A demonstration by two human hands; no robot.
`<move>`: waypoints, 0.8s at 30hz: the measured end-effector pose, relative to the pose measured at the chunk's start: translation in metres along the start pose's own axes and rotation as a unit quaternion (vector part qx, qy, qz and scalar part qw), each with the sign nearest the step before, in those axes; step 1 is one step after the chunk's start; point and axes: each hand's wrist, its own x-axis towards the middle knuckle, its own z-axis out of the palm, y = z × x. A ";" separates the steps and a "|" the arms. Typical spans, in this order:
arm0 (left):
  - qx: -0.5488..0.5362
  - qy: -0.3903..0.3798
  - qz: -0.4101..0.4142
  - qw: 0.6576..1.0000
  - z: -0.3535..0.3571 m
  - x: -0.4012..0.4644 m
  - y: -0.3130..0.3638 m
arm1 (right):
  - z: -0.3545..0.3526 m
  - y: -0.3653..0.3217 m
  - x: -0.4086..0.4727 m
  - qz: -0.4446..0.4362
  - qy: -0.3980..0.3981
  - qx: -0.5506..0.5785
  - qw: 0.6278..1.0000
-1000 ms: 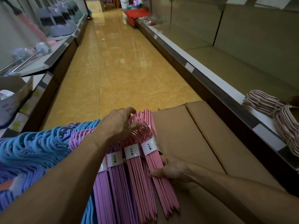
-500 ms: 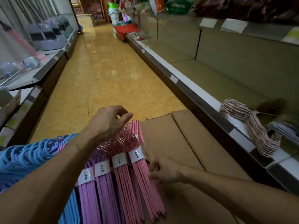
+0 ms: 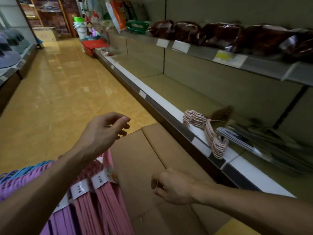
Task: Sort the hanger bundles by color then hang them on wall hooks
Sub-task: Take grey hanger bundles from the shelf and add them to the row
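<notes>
Pink hanger bundles (image 3: pixel 105 200) lie near-left on flattened cardboard (image 3: pixel 145 167), w/ purple bundles (image 3: pixel 59 219) just left of them and blue ones (image 3: pixel 18 173) at the far-left edge: like colours side by side, so sorting looks well along, I'd judge. Hooks all point the far way, prob so each bundle can be lifted straight onto a wall hook; no wall hooks visible here tho.

Left hand (image 3: pixel 103 131) hovers above the pink hooks, fingers loosely spread, holding nothing. Right hand (image 3: pixel 174 187) hangs over bare cardboard right of the pink stack, fingers curled; a thin pale sliver shows at the fingertips, can't tell if it's pinched or what it is.

Pale pink hangers (image 3: pixel 208 131) sit tied in two clumps on the low shelf (image 3: pixel 169 106) at right, apart from the sorted rows, w/ grey-white ones (image 3: pixel 237 138) beside them, blurred.

Writing: each bundle has a white paper band (image 3: pixel 100 180) w/ small dark characters, too blurred to read. Shelf-edge price tags (image 3: pixel 228 57), white and yellow, also unreadable. No brand legible
</notes>
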 end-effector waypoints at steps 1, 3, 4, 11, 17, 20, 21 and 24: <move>-0.013 -0.005 -0.002 1.000 0.006 0.000 0.004 | -0.005 0.006 -0.008 0.003 0.011 -0.001 1.000; -0.036 -0.012 -0.002 0.999 0.018 0.000 0.011 | -0.013 0.022 -0.022 0.013 0.036 0.005 0.999; -0.048 -0.015 -0.002 0.999 0.023 0.000 0.015 | -0.016 0.031 -0.029 0.019 0.049 0.008 0.999; -0.115 -0.028 0.010 0.993 0.058 0.000 0.035 | -0.043 0.089 -0.080 0.067 0.156 0.041 0.985; -0.158 -0.064 0.024 0.985 0.103 0.004 0.060 | -0.065 0.141 -0.114 0.144 0.284 0.081 0.944; -0.181 -0.085 0.036 0.979 0.127 0.008 0.077 | -0.077 0.170 -0.129 0.172 0.323 0.085 0.927; -0.189 -0.091 0.038 0.977 0.134 0.009 0.082 | -0.080 0.182 -0.134 0.184 0.323 0.087 0.924; -0.202 -0.111 0.037 0.972 0.154 0.010 0.093 | -0.085 0.220 -0.141 0.240 0.298 0.101 0.918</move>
